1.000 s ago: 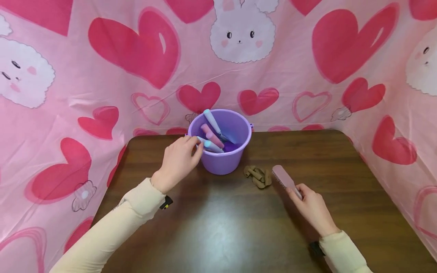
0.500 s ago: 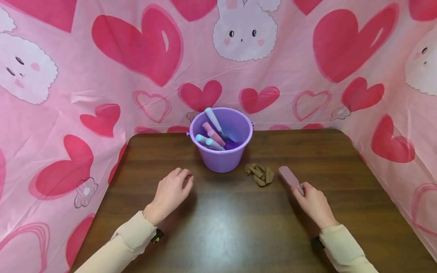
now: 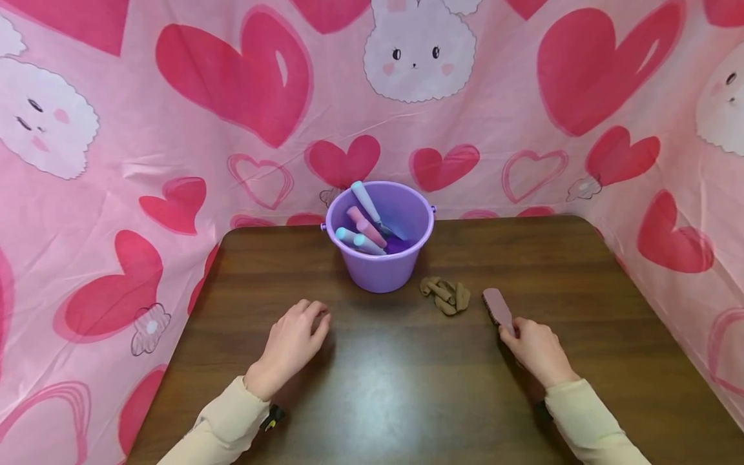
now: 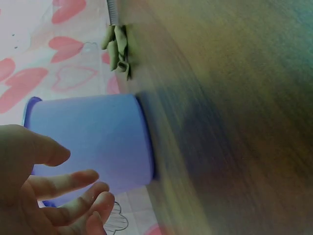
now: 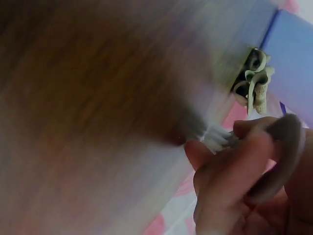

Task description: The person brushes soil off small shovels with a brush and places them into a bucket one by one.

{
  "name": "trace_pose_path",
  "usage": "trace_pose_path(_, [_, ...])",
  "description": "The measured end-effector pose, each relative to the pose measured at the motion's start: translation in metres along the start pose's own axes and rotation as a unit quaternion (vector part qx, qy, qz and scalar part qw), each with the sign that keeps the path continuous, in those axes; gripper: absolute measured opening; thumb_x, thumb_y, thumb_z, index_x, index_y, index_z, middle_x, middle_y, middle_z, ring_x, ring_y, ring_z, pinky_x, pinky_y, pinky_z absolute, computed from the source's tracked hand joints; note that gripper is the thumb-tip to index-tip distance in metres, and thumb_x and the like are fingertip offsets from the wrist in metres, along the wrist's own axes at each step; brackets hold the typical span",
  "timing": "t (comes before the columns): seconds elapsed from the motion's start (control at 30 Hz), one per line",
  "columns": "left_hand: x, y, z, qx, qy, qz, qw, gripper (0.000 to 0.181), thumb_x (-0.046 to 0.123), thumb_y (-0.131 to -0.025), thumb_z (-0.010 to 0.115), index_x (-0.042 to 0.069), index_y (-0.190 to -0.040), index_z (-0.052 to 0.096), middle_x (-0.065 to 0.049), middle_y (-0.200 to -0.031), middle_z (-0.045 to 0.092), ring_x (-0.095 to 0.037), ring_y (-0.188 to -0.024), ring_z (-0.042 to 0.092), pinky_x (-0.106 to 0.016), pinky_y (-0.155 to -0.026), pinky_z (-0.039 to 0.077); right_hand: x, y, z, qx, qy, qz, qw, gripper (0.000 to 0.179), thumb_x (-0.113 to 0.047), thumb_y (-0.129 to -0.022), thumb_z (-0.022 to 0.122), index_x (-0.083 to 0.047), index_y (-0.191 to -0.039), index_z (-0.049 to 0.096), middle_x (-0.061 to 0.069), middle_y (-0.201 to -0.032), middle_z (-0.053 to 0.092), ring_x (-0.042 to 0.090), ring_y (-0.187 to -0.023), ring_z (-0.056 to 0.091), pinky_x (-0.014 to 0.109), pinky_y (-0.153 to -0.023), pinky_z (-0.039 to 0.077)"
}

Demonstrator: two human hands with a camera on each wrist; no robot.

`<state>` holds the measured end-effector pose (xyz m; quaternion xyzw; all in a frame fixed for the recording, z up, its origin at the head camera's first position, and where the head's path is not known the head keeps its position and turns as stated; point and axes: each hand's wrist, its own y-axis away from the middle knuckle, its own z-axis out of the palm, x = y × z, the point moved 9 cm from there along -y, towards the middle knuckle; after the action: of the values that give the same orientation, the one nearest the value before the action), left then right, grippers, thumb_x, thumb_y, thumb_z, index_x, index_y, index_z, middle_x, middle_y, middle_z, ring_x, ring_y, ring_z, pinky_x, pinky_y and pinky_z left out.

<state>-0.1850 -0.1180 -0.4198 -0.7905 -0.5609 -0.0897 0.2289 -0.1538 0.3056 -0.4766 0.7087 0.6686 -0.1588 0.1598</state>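
Observation:
My right hand [image 3: 537,352] grips a pink hairbrush [image 3: 497,307] by its handle, with the bristled head toward the back of the table. In the right wrist view the handle's looped end [image 5: 288,147] shows at the palm. Left of the brush head lies a small brown clump [image 3: 446,296] of curled, rolled pieces. My left hand [image 3: 290,345] holds nothing, its fingers loosely bent over the table in front of a purple bucket [image 3: 378,274]. The left wrist view shows its thumb and fingers apart, overlapping the bucket's side.
Several tools with light blue handles [image 3: 365,200] and pink handles [image 3: 372,232] stand in the bucket, near the back edge of the dark wooden table [image 3: 372,387]. A pink cloth [image 3: 261,187] with hearts and rabbits hangs around the back and sides.
My left hand has drawn back from the bucket's rim toward the front of the table. The right hand has moved the hairbrush slightly right, away from the brown clump.

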Motion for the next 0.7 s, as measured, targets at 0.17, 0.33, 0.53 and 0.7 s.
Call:
trace_pose_path(0.17, [-0.0004, -0.0027, -0.0046, 0.008, 0.013, -0.003, 0.9999, 0.014, 0.017, -0.094, 0.075, 0.008, -0.105, 0.075, -0.008, -0.095, 0.070, -0.025, -0.081, 0.065, -0.045, -0.069, 0.057, -0.0011, 0.0043, -0.0021, 0.005, 0.030, 0.005, 0.9995, 0.029, -0.024, -0.099, 0.065, -0.004, -0.080, 0.053, 0.006, -0.063, 0.050, 0.025, -0.054, 0.047, 0.041, -0.048, 0.039])
trace_pose_path(0.33, [0.0000, -0.0057, -0.0057, -0.005, 0.022, -0.016, 0.9996, 0.016, 0.017, -0.094, 0.075, 0.007, -0.107, 0.075, -0.009, -0.098, 0.071, -0.026, -0.084, 0.065, -0.046, -0.073, 0.058, 0.0042, 0.0064, 0.0011, -0.012, 0.033, 0.023, 0.9991, 0.029, -0.023, -0.098, 0.066, 0.001, -0.089, 0.051, 0.012, -0.068, 0.056, 0.029, -0.055, 0.052, 0.048, -0.050, 0.045])
trace_pose_path(0.53, [-0.0016, -0.0064, -0.0019, -0.019, 0.022, -0.020, 0.9994, 0.016, 0.017, -0.095, 0.075, 0.007, -0.107, 0.075, -0.009, -0.096, 0.070, -0.023, -0.078, 0.063, -0.044, -0.070, 0.057, 0.0046, 0.0086, 0.0004, -0.001, 0.036, 0.018, 0.9992, 0.030, -0.025, -0.099, 0.067, -0.001, -0.087, 0.053, 0.011, -0.067, 0.056, 0.029, -0.054, 0.052, 0.048, -0.049, 0.044])
trace_pose_path(0.7, [-0.0024, -0.0064, 0.0027, -0.037, 0.025, -0.024, 0.9987, 0.014, 0.017, -0.096, 0.073, 0.008, -0.106, 0.076, -0.007, -0.091, 0.069, -0.017, -0.066, 0.055, -0.037, -0.063, 0.052, 0.0052, 0.0104, 0.0006, -0.014, 0.039, 0.021, 0.9989, 0.035, -0.032, -0.101, 0.065, -0.002, -0.088, 0.052, 0.008, -0.065, 0.054, 0.026, -0.054, 0.050, 0.043, -0.047, 0.041])
